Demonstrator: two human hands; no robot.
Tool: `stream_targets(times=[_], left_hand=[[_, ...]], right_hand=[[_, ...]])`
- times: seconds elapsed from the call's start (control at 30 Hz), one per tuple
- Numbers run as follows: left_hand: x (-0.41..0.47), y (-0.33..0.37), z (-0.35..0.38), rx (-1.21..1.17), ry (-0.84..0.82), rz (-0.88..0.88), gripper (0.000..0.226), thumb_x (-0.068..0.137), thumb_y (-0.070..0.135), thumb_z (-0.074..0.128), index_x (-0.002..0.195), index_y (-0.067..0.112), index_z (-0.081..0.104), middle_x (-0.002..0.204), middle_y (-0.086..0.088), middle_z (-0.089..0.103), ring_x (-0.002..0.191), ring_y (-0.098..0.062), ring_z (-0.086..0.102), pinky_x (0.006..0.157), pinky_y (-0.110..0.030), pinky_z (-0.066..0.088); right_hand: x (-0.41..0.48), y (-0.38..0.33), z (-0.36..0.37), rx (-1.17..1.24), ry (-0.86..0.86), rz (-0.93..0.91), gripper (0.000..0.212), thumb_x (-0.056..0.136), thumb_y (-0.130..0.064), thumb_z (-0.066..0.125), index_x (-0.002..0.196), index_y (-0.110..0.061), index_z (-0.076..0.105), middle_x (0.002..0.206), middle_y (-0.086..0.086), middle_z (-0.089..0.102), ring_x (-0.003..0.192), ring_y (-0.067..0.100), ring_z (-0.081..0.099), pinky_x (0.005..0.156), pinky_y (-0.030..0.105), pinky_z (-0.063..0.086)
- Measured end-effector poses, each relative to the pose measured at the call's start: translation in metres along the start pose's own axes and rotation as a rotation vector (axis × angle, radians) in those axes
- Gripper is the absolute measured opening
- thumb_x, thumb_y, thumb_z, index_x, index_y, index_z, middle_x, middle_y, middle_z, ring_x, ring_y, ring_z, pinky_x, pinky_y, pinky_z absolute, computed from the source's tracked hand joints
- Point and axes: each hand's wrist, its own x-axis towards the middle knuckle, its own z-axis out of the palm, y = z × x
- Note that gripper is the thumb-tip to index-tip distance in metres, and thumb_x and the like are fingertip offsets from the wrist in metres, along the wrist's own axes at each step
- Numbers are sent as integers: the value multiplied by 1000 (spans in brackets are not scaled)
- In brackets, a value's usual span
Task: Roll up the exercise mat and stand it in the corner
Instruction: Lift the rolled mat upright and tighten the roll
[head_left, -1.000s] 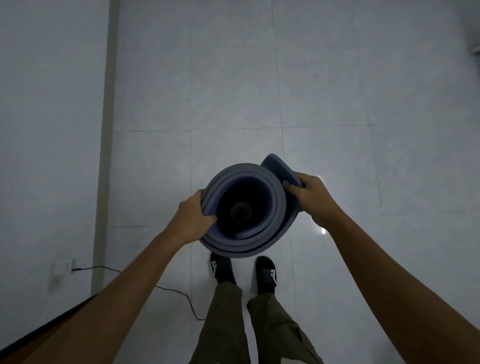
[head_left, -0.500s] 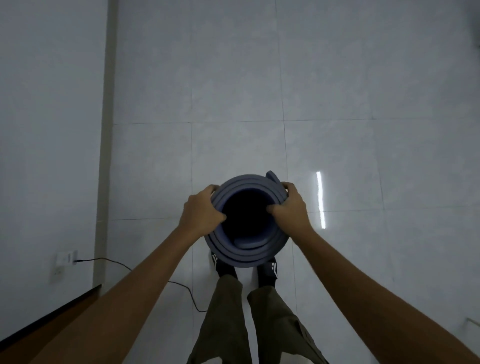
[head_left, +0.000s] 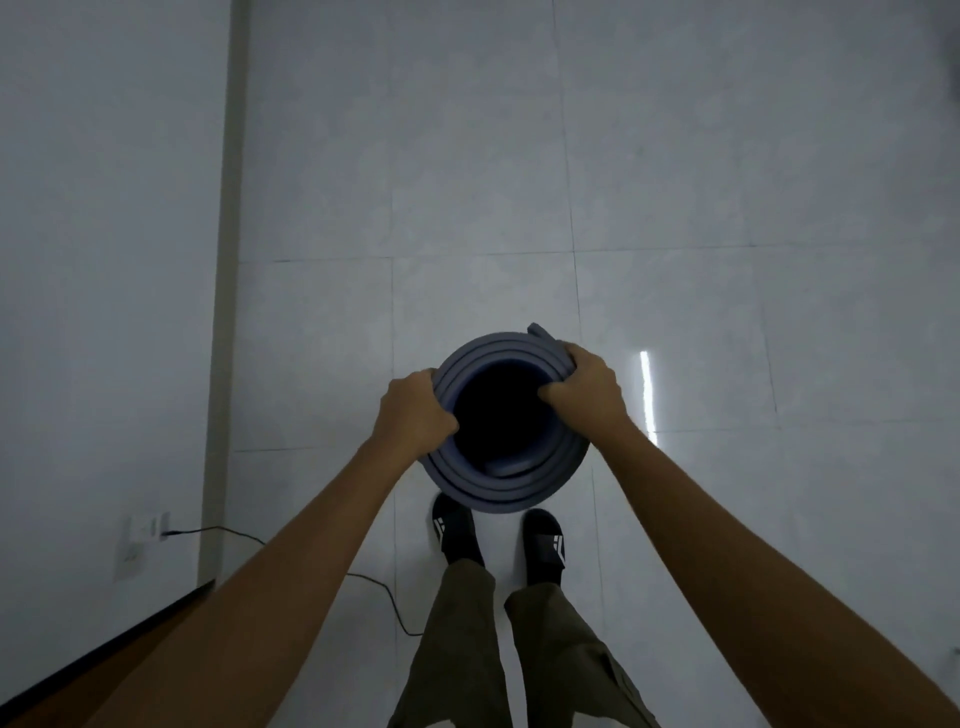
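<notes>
I look straight down into the rolled exercise mat (head_left: 506, 486), a grey-blue foam roll held upright on end, its spiral layers and dark hollow core facing me. My left hand (head_left: 413, 413) grips the roll's left rim, thumb over the top edge. My right hand (head_left: 584, 387) grips the right rim, fingers curled over the inner edge, pressing down the loose outer flap near the top right. The lower end of the roll is hidden from me.
My two feet in black slippers (head_left: 543, 543) stand just behind the roll on pale floor tiles (head_left: 467, 182). A white wall (head_left: 104, 260) runs along the left, with a socket (head_left: 145, 530) and a black cable (head_left: 374, 587) trailing over the floor. A dark wooden edge (head_left: 104, 660) shows at bottom left.
The loose outer flap, sticking out a second ago, is now pressed flat against the roll. My right hand has shifted onto the top rim, and the roll looks tighter.
</notes>
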Motion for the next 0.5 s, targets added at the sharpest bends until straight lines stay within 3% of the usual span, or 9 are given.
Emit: stream_targets(times=[0.1,0.4,0.5], left_hand=[[8,7,-2,-10,-4,-13,21,69,3,79,84,2,65,82,-13,68,69,-22,61,54,-24,48],[7,-13,3,7,16,-8,13,71,6,75,78,0,65,78,-15,71,63,-20,59,52,-26,47],[16,-13,-23,11,-82,-62,42,70,31,86,93,1,68,86,-13,73,72,-22,66,63,-31,55]], right_hand=[[14,-4,-12,-21,-46,21,57,74,-8,74,129,-17,61,103,5,69,93,28,67,84,46,59],[9,-5,1,-79,-65,8,51,77,-6,69,127,-16,61,96,3,68,88,26,67,80,42,58],[11,-33,2,-97,-54,-21,46,77,-4,67,122,-14,66,92,3,68,88,28,68,78,40,59]])
